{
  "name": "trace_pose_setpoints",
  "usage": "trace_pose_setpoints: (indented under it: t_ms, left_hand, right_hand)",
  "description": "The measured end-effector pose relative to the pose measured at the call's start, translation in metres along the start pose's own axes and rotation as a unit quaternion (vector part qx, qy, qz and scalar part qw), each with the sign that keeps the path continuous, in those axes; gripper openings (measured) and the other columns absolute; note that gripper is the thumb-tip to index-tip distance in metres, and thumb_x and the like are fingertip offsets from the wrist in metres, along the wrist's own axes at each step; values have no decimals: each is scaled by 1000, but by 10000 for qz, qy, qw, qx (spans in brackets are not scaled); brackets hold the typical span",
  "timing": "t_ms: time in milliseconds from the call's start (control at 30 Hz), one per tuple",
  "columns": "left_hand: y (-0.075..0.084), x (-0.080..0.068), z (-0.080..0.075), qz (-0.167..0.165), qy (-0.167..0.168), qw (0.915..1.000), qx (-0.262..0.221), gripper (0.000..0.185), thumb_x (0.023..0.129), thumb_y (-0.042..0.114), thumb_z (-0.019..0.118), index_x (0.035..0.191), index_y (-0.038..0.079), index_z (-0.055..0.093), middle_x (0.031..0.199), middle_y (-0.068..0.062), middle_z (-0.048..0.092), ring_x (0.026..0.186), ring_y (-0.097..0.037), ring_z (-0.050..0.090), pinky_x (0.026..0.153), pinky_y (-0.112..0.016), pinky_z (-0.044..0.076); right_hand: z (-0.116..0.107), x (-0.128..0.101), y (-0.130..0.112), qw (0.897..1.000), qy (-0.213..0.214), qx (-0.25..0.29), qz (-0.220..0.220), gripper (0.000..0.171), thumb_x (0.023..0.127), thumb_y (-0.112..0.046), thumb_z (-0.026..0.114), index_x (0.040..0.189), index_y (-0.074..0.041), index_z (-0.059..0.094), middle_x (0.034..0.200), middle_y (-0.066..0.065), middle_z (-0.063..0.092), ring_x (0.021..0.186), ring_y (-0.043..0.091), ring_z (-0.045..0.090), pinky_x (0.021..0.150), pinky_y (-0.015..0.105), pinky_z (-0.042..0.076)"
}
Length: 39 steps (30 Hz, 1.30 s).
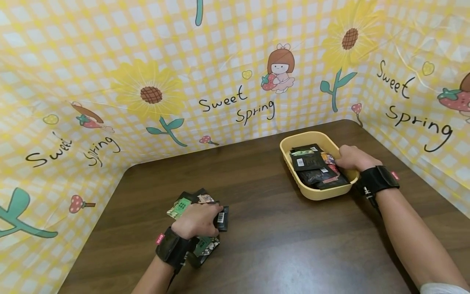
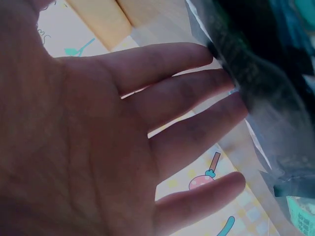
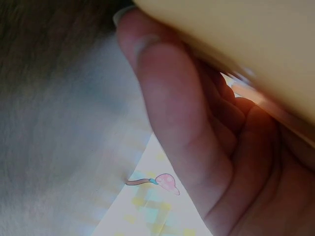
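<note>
Over a loose pile of small dark sachets, my left hand (image 1: 196,220) reaches down at the left of the table. A sachet with a green label (image 1: 180,206) pokes out behind it, a black sachet with a barcode (image 1: 225,223) beside the fingers, another green-labelled sachet (image 1: 204,247) under the wrist. In the left wrist view the fingers are fairly straight, tips against a dark sachet (image 2: 275,113). My right hand (image 1: 354,158) grips the right rim of a yellow plastic basket (image 1: 324,194), which holds several black sachets (image 1: 308,162). The right wrist view shows curled fingers at the basket wall (image 3: 256,44).
The brown wooden table (image 1: 257,245) runs up to a yellow-checked cloth (image 1: 220,49) with flowers and lettering, which hangs behind and on both sides. The basket stands near the back right, the loose sachets at front left. Each wrist wears a black strap with a cable.
</note>
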<state>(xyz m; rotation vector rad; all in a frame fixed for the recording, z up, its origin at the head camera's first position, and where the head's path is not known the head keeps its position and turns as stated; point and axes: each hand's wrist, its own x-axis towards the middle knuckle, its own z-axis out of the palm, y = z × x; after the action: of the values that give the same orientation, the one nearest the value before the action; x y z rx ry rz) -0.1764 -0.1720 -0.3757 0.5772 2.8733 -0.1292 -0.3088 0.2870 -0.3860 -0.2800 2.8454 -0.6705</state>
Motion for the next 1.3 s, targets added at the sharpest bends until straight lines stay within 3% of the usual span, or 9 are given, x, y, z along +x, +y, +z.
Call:
trace_pose_setpoints:
  t_ms: [167, 367, 433, 600, 800, 1000, 1167, 1300]
  left_hand:
    - [-1, 1, 0, -56, -192, 9998, 27, 58, 70, 15, 75, 126, 19, 60, 88, 4, 63, 74, -13, 51, 64, -34, 42]
    - [-1, 4, 1, 13, -199, 9993, -330, 60, 76, 11, 66, 134, 16, 55, 97, -2, 66, 75, -16, 51, 63, -34, 38]
    - [-2, 4, 1, 83, -181, 9985, -511, 59, 79, 10, 61, 137, 13, 53, 90, -5, 68, 71, -16, 49, 63, -33, 36]
    - [-3, 5, 4, 420, 212, 9971, -591, 48, 84, 8, 55, 131, 8, 57, 73, -2, 63, 60, -13, 45, 58, -29, 33]
    - [-2, 10, 10, 803, 846, 9928, -258, 26, 91, 6, 54, 113, 10, 67, 70, 0, 60, 57, -8, 45, 53, -25, 32]
    - [0, 16, 13, 1065, 1123, 9878, -188, 30, 94, 2, 50, 118, 9, 66, 81, -5, 68, 63, -9, 56, 56, -23, 39]
    - [4, 19, 15, 1212, 1173, 9850, -367, 32, 96, 1, 47, 123, 8, 62, 96, -7, 71, 78, -16, 66, 69, -29, 52]
    - [8, 20, 16, 1316, 1259, 9822, -455, 36, 97, 0, 46, 129, 9, 58, 112, -7, 70, 90, -16, 69, 78, -30, 55]
  right_hand:
    - [0, 1, 0, 10000, -11, -21, 68, 15, 85, -15, 49, 73, -5, 49, 69, 8, 54, 60, 20, 56, 52, 31, 44]
    - [-1, 1, -1, 10000, -6, -6, 10, 15, 85, -14, 49, 73, -4, 50, 67, 7, 53, 59, 20, 56, 52, 30, 44]
    - [-1, 1, -2, 10000, 30, -18, -54, 15, 85, -14, 49, 74, -4, 51, 67, 7, 53, 59, 19, 55, 52, 30, 43]
    - [0, 4, -2, 9998, 127, -88, -102, 16, 85, -14, 50, 73, -4, 52, 66, 6, 53, 58, 19, 54, 53, 29, 42]
    - [0, 3, 2, 10000, 73, -57, 10, 14, 84, -13, 50, 75, -2, 53, 69, 9, 56, 60, 19, 57, 53, 30, 45]
    - [-1, 0, 4, 9999, 61, -37, 104, 14, 84, -13, 50, 75, -3, 52, 69, 9, 56, 60, 20, 57, 53, 30, 45]
    - [-1, 1, 3, 9999, 60, -12, 101, 14, 84, -13, 49, 74, -4, 51, 68, 8, 54, 59, 20, 57, 52, 30, 44]
    - [0, 3, 2, 9999, 51, -12, 108, 14, 85, -13, 49, 74, -4, 51, 68, 7, 53, 59, 20, 56, 52, 29, 44]
